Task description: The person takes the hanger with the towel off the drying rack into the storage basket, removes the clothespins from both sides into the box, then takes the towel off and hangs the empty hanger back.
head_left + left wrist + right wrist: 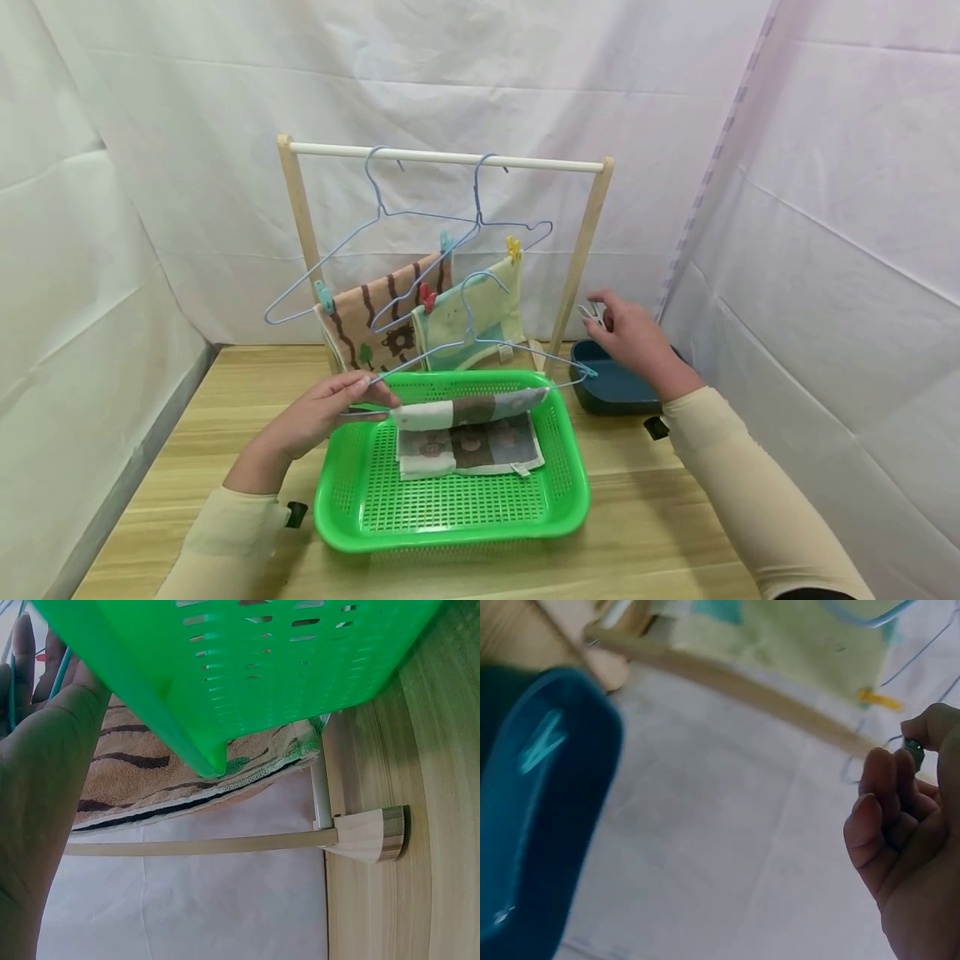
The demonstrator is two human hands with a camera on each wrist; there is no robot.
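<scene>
My left hand (326,412) grips the left end of a blue wire hanger (517,344) held up over the green basket (450,540). A small towel (474,446) in white, brown and grey hangs over the hanger's lower bar, its lower part down inside the basket. On the right, my right hand (633,337) pinches a small pale clothespin (592,315) between thumb and finger, above the dark blue tray (622,402). The right wrist view shows the clothespin (913,752) mostly covered by the fingers.
Behind the basket stands a wooden rack with a white rail (442,156). Two hangers on it carry a brown striped towel (352,325) and a pale yellow-green towel (480,312), fastened by teal, red and yellow clothespins. A teal clothespin (542,742) lies in the tray.
</scene>
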